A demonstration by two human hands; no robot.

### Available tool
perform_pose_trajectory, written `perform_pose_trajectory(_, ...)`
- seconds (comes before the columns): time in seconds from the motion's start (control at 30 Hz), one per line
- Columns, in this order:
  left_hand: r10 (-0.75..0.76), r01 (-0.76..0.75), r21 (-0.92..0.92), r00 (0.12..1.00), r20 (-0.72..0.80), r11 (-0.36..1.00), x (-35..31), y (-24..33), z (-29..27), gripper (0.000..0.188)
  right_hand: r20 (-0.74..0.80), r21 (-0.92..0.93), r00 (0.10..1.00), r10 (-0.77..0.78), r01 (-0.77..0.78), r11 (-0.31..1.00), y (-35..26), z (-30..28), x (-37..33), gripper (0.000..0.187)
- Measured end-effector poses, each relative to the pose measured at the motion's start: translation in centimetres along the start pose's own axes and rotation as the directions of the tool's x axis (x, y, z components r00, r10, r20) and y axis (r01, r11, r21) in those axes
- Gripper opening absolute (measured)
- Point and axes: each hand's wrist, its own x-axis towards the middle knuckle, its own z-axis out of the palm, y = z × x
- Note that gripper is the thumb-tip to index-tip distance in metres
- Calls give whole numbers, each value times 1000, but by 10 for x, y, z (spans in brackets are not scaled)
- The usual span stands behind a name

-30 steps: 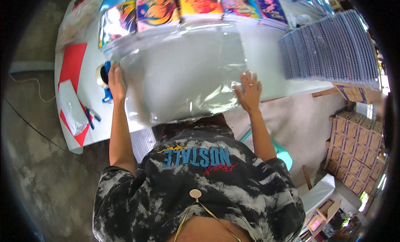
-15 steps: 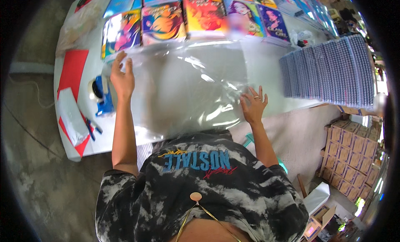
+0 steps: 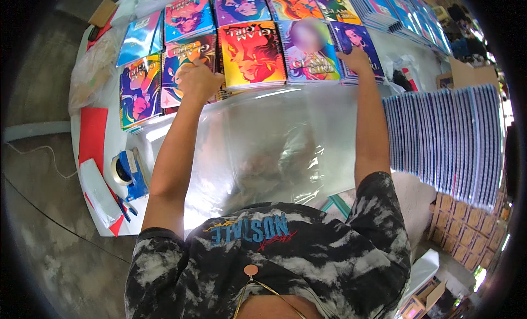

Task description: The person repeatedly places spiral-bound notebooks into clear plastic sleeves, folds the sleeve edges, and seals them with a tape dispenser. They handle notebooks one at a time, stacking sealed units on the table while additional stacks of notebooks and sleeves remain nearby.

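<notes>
A grey concrete floor (image 3: 38, 236) spreads along the left, and stacked brown cardboard boxes (image 3: 464, 231) stand on the right, beyond a white tabletop (image 3: 118, 143). Across the far part of it, spiral-bound notebooks with bright illustrated covers lie in stacks, side by side in rows. In the near row, a red-and-yellow notebook (image 3: 252, 53) lies between the two hands.

The left hand (image 3: 198, 80) is over a dark notebook with an orange-and-pink illustrated cover (image 3: 174, 88), its fingers bent; whether it grips the notebook or only rests there, I cannot tell. The right hand (image 3: 355, 61) lies over the near part of a dark-blue notebook with a purple-haired figure (image 3: 357, 40), fingers toward its left edge; its grip cannot be made out either.

A large, shiny sheet of clear plastic (image 3: 269, 135) lies between the near row and the person's black-and-grey patterned shirt (image 3: 263, 236), under the forearms. To its left are a blue tape dispenser (image 3: 134, 176) with a pale roll, a long red sheet (image 3: 93, 135) and, nearer, a white oblong packet (image 3: 101, 190). On the right stands a long, closely packed row of spiral-bound notebooks (image 3: 447, 140), spines showing.
</notes>
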Motion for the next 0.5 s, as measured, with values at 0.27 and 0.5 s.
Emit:
perform_pose_trajectory(0.27,-79,-84,-628,971,-227,774,8,-78,-42,44,-118,-35,989,-89,85,996,14,-11,17,40)
perform_pose_trajectory(0.5,-239,-590,-793,801,-549,-155,-123,-117,-103,37,-268,924,962,50,242,294,-79,-63,-177,22)
